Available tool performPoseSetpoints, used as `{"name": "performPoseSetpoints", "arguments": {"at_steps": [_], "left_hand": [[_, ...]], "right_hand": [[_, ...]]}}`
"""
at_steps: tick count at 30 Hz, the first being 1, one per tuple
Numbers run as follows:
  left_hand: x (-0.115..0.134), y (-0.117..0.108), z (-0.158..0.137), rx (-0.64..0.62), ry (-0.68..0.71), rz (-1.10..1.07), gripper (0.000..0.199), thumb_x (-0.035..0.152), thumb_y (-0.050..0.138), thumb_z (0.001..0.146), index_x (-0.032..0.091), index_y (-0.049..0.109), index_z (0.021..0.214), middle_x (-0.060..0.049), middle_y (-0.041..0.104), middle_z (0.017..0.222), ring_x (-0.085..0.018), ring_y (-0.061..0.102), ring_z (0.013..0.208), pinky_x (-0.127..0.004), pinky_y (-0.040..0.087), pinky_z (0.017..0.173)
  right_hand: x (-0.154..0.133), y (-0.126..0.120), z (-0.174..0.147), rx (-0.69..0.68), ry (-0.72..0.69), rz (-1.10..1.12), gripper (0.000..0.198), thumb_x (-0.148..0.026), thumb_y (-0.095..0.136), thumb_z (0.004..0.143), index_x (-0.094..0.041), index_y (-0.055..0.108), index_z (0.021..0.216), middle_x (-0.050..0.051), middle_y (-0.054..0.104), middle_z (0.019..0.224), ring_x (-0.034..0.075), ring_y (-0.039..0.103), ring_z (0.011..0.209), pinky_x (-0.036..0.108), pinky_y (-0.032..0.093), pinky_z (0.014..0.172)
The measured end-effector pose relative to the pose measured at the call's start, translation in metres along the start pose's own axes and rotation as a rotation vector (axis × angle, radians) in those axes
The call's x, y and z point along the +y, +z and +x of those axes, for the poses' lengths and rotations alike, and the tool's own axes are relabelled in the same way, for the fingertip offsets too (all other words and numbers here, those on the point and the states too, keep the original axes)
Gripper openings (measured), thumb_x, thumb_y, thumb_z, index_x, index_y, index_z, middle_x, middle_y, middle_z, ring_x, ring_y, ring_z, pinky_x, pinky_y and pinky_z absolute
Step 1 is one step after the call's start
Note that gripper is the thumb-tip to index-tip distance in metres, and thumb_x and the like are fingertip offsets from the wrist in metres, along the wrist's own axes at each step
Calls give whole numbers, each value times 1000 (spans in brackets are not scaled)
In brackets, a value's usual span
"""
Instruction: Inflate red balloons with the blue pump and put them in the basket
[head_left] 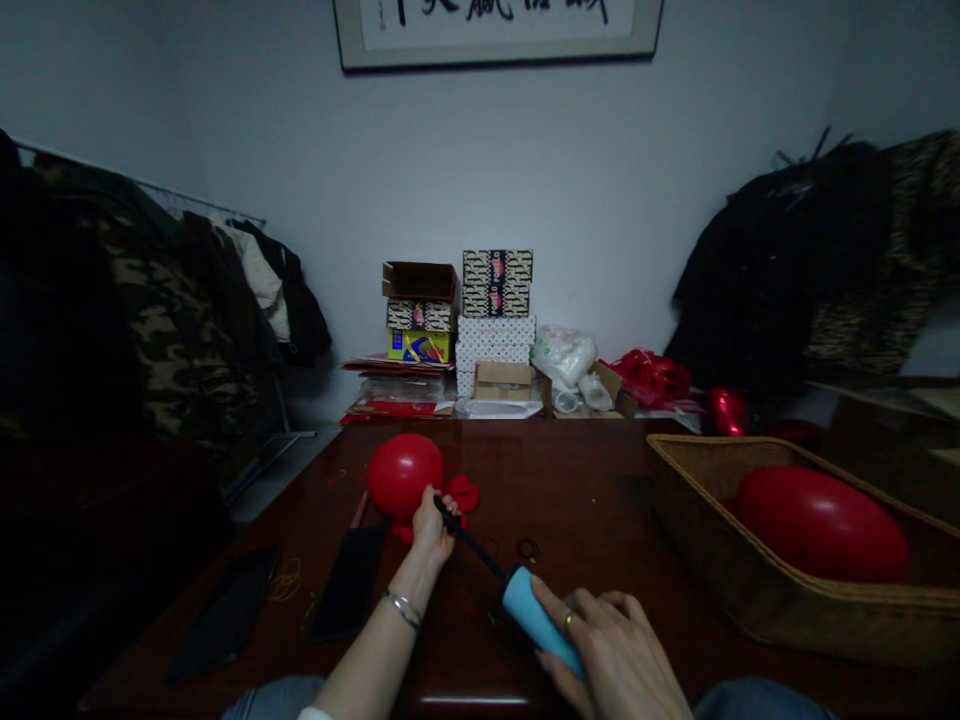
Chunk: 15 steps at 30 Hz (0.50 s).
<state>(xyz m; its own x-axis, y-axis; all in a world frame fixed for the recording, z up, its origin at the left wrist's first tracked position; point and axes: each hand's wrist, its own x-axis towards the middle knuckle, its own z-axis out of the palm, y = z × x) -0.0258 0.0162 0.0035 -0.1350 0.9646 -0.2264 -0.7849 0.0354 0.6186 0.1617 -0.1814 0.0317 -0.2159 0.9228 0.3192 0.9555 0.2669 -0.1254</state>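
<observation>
A round, partly inflated red balloon point(406, 475) is at the middle left of the table. My left hand point(433, 525), a silver bangle on its wrist, is closed around the balloon's neck at the tip of a hand pump. The pump has a light blue barrel point(541, 620) and a thin black rod running up to the balloon. My right hand point(600, 640), with a gold ring, is wrapped around the blue barrel. Limp red balloons point(463, 492) lie just behind and below the inflated one, partly hidden by it and my left hand.
A wicker basket point(675, 535) at the right holds a large red balloon point(821, 522). Two dark flat objects point(349, 583) lie at the left near yellow rubber bands point(286, 580). Dark bands point(527, 549) rest mid-table. Stacked boxes point(496, 340) stand by the wall; clothes point(172, 330) hang on a rack.
</observation>
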Motion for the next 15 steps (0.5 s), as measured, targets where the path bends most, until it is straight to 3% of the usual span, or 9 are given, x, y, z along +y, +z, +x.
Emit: {"name": "performPoseSetpoints", "arguments": {"at_steps": [8,15], "left_hand": [[-12,3,-13,-14,-18,17,21,26,45,89,18,42,70,5,42,47,-8,42,39,-19,35,41],[-25,5,-23,-27,-43,46,23,33,53,85,19,42,70,4,45,49,-9,44,40,-20,37,43]], "right_hand": [[-21,-1,27,-54,62,0,53,-32,58,80,-34,44,131,4,65,96,22,59,86,36,30,80],[-34,9,51,-6,61,-59,51,-32,58,80,-31,46,130,6,64,93,22,59,85,36,30,79]]}}
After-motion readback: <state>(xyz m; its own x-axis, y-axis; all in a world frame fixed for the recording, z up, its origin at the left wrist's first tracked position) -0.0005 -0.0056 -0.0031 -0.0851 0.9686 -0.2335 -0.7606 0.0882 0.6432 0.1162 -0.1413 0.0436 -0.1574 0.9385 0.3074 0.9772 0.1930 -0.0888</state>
